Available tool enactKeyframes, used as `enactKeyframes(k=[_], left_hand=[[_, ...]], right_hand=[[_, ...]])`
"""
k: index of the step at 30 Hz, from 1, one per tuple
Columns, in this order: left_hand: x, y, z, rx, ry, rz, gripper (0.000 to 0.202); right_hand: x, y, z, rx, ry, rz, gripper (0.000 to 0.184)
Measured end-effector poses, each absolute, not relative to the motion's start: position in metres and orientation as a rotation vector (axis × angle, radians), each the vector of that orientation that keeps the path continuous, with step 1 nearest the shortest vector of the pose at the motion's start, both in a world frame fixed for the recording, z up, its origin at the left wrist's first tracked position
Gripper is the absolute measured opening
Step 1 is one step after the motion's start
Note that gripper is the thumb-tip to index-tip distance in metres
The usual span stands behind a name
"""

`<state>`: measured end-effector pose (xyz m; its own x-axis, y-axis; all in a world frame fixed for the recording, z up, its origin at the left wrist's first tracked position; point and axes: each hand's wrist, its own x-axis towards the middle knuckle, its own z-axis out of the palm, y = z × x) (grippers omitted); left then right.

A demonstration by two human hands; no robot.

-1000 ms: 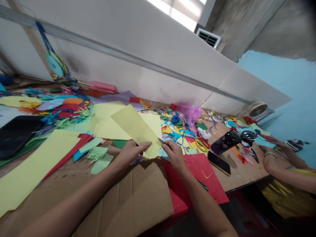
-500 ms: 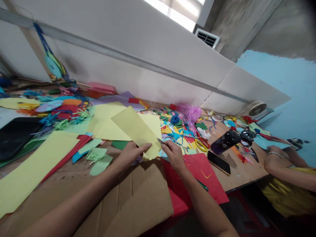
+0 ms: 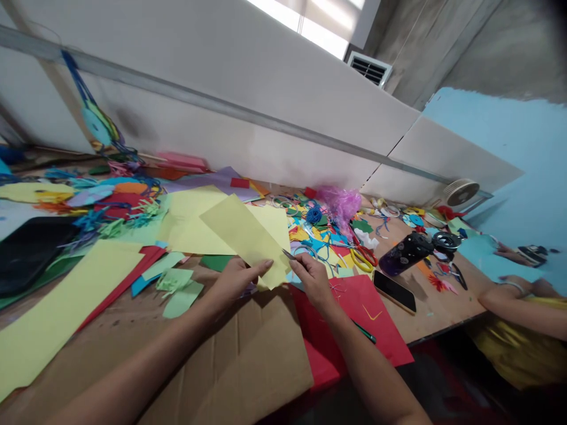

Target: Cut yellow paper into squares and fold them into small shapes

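My left hand (image 3: 237, 280) pinches the lower edge of a pale yellow paper sheet (image 3: 241, 236), which slants up and away over other yellow sheets. My right hand (image 3: 312, 280) sits just right of it and closes on small scissors (image 3: 289, 254). Only their metal blade tips show, touching or almost touching the sheet's right edge. The handles are hidden in my fingers. Below my hands lie a brown cardboard sheet (image 3: 230, 360) and a red paper sheet (image 3: 367, 313).
The wooden table (image 3: 438, 313) is crowded with paper scraps. Yellow-handled scissors (image 3: 362, 260), a black phone (image 3: 394, 291) and a dark bottle (image 3: 401, 254) lie to the right. A co-worker's arm (image 3: 509, 301) reaches in at the far right, beside a light blue sheet (image 3: 487, 257).
My hands and the yellow sheet have barely moved. The co-worker's hands have shifted right, and more of the light blue sheet shows.
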<state>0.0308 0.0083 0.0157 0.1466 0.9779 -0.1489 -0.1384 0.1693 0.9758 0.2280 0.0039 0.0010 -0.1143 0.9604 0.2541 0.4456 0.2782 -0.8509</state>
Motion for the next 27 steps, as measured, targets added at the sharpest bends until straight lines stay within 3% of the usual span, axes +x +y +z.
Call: enactKeyframes(k=[16, 27], left_hand=[[0.029, 0.014, -0.005, 1.101, 1.098, 1.018, 0.044], [0.032, 0.008, 0.008, 1.048, 1.042, 1.039, 0.044]], right_hand=[[0.228, 0.005, -0.001, -1.310, -1.713, 0.763, 0.028], [0.228, 0.004, -0.002, -1.313, -1.718, 0.752, 0.028]])
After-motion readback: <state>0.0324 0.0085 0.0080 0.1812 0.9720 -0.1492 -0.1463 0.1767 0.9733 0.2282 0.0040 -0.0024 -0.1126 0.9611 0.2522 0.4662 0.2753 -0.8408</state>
